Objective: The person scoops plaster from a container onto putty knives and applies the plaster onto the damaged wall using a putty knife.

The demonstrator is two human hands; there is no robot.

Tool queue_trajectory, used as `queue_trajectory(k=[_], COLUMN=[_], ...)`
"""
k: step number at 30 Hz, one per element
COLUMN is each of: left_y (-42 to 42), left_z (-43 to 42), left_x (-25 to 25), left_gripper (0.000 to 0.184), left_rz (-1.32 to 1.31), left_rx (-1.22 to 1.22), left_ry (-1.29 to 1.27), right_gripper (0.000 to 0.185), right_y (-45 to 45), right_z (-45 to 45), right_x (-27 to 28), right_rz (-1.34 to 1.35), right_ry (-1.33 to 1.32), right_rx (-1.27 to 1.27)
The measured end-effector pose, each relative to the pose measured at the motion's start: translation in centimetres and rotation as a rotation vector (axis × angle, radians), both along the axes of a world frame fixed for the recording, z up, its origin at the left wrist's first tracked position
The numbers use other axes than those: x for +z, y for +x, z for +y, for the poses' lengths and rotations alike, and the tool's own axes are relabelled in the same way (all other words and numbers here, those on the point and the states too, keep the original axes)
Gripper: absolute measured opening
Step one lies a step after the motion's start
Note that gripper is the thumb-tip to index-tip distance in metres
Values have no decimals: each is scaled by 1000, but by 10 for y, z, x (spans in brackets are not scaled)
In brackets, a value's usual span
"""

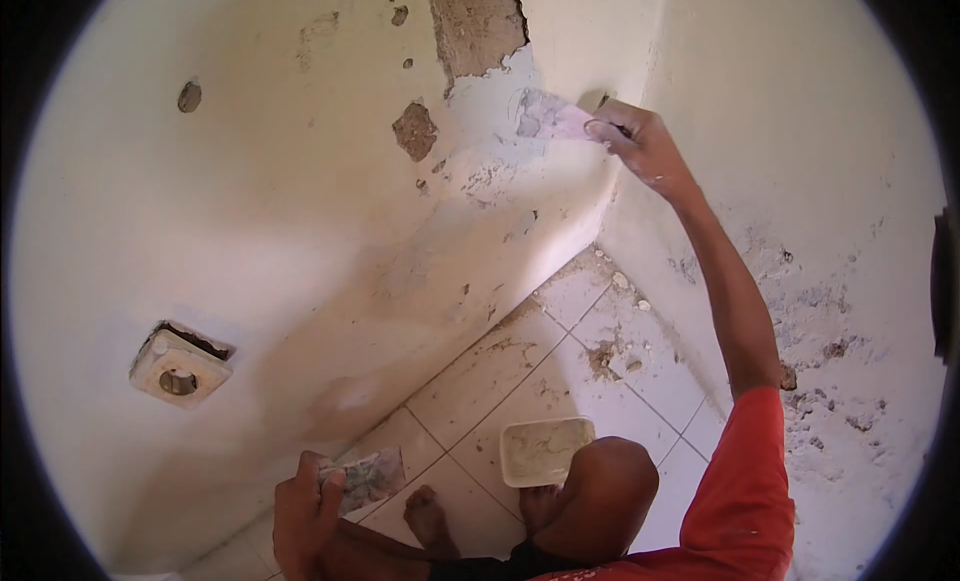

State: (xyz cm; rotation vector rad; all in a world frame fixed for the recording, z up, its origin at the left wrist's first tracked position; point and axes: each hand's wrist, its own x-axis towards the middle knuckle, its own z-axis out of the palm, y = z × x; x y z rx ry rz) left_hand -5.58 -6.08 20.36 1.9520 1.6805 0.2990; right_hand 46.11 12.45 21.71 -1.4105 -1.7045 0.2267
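Observation:
With its fingers closed round the handle, my right hand (642, 146) holds a putty knife (553, 117) whose wide blade lies against the wall. The blade is smeared with pale filler and sits just below a large patch of bare brown plaster (480, 26). Low on the left, my left hand (303, 516) grips a second putty knife (372, 480), its flat blade coated with grey-white filler. A smaller hole (415, 131) in the wall lies left of the right hand's blade. Below, near my knee, stands a rectangular tub (546, 451) with pale paste in it.
A loose wall socket (181, 369) sticks out of its opening at the left. The tiled floor (480, 401) carries crumbs and dirt, thickest near the corner. Pitted, flaking plaster (830, 381) marks the right wall. My bent knee (612, 481) is beside the tub.

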Motion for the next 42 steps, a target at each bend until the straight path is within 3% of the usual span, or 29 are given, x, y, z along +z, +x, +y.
queue_trajectory(k=[4, 7, 10, 13, 15, 19, 21, 28, 37, 39, 42], left_y=[-13, -16, -17, -16, -10, -2, -1, -9, -14, -18, -19], left_z=[-2, -2, 0, 1, 2, 4, 2, -5, -8, -10, -11], left_x=[-14, -13, -11, -11, -8, -4, -5, -3, -8, -11, -12], left_gripper=[21, 21, 21, 21, 20, 19, 19, 18, 20, 21, 22], left_rz=[36, 38, 32, 3, 11, 14, 37, 35, 48, 40, 5], left_rx=[-17, -10, 7, 12, -31, -52, -35, 16, -10, -22, -42], left_ry=[91, 94, 72, 56, 64, 52, 41, 67, 96, 96, 89], right_gripper=[26, 28, 27, 28, 28, 29, 30, 31, 32, 31, 30], right_y=[12, 23, 40, 37, 15, -54, -79, -100, -86, -87, -105], right_z=[13, 5, -10, -33, -41, -49, -49, -14, -33, -52, -78], right_x=[-21, -33, -47, -49, -54, -42, -41, -108, -136, -145, -135], right_rz=[-191, -214, -222, -140, 210, 485, 788, 816, 748, 792, 1067], right_ry=[84, -79, 133, -92, -21, -124, -214, -94, -159, -165, -297], right_rx=[-135, -286, -228, -351, -188, -60, -25, -65, -155, -166, -210])
